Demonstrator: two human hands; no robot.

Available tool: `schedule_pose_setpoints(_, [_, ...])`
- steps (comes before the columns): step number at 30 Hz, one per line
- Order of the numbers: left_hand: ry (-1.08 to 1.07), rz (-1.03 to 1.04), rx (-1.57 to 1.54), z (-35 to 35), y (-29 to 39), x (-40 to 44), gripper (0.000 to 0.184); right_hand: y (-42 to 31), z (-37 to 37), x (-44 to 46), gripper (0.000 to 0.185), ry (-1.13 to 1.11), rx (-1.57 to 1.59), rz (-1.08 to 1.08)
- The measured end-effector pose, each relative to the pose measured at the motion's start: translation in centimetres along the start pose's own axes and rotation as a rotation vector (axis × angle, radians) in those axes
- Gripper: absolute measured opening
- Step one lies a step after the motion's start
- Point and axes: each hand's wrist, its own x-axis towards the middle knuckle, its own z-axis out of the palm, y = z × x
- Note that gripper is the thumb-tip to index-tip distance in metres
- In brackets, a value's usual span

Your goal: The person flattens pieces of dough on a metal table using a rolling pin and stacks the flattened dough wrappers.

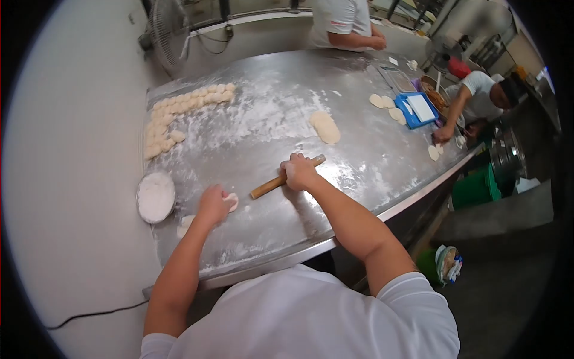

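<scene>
My right hand (pixel 298 171) is wrapped over a short wooden rolling pin (pixel 268 188), which lies slanted on the floured steel table. To its left, my left hand (pixel 213 205) grips the edge of a small flattened piece of dough (pixel 232 203); the fingers partly hide it. Another pale dough piece (pixel 185 225) lies by my left wrist, half covered by the forearm. Beyond the pin rests a stack of rolled dough rounds (pixel 325 127). Rows of small dough balls (pixel 161 122) line the far left of the table.
A bowl of flour (pixel 156 198) stands at the left edge. Across the steel table (pixel 263 128), a person (pixel 344 27) stands at the back. Another person (pixel 478 96) bends over dough rounds (pixel 387 102) beside a blue tray (pixel 417 110) and a bowl of filling (pixel 434 96).
</scene>
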Motion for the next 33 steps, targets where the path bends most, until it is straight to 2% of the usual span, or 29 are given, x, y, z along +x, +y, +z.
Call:
schedule_pose_setpoints(2, [-0.04,-0.01,-0.236,-0.2,-0.8,0.9,0.043,-1.2,0.5,-0.2,0.025,0.009,-0.017,-0.107])
schedule_pose_setpoints(4, [0.065,0.101,-0.467,2.8,-3.8,2.9,0.043,-1.9,1.2,-0.6,0.025,0.005,-0.022,-0.243])
schedule_pose_setpoints(6, [-0.103,0.063,-0.637,2.5,-3.8,2.8,0.039,-1.6,3.6,-1.0,0.029,0.085,0.016,-0.472])
schedule_pose_setpoints(7, [-0.135,0.109,-0.602,2.2,-4.1,2.8,0.039,-2.7,2.5,-1.9,0.044,-0.027,-0.067,-0.497])
schedule_pose_setpoints(10, [-0.198,0.229,-0.459,1.6,-3.6,2.9,0.04,-4.5,4.3,-2.7,0.063,0.079,-0.108,-0.525])
schedule_pose_setpoints(11, [-0.188,0.243,-0.381,1.4,-3.3,3.0,0.041,-5.0,4.6,-1.9,0.073,0.028,-0.133,-0.505])
schedule_pose_setpoints(15, [-0.153,0.169,-0.225,1.1,-2.0,2.8,0.034,-8.4,5.2,2.7,0.07,0.145,-0.206,-0.444])
schedule_pose_setpoints(18, [0.023,0.117,-0.077,2.5,-1.8,3.8,0.031,-11.3,5.0,7.5,0.07,0.216,-0.146,-0.371])
schedule_pose_setpoints(22, [0.109,0.107,-0.082,1.9,-2.0,4.1,0.032,-12.7,5.6,10.8,0.07,0.305,0.012,-0.314])
schedule_pose_setpoints(25, [0.089,0.083,-0.254,2.4,-2.2,4.6,0.031,-10.1,5.5,6.0,0.065,0.244,-0.016,-0.334])
schedule_pose_setpoints(28, [-0.094,0.03,-0.658,3.0,-3.4,5.2,0.028,-4.8,5.7,-1.9,0.06,0.115,-0.08,-0.393])
schedule_pose_setpoints(29, [-0.18,0.003,-0.677,2.7,-3.5,5.0,0.024,-4.3,5.5,-2.2,0.06,0.118,-0.09,-0.403])
schedule_pose_setpoints(32, [-0.408,-0.088,-0.379,0.0,-2.1,3.7,0.028,-4.6,5.7,-1.5,0.059,0.148,-0.127,-0.385])
schedule_pose_setpoints(33, [-0.332,-0.055,-0.296,-0.1,-2.0,3.3,0.03,-6.5,5.7,0.7,0.06,0.176,-0.15,-0.354])
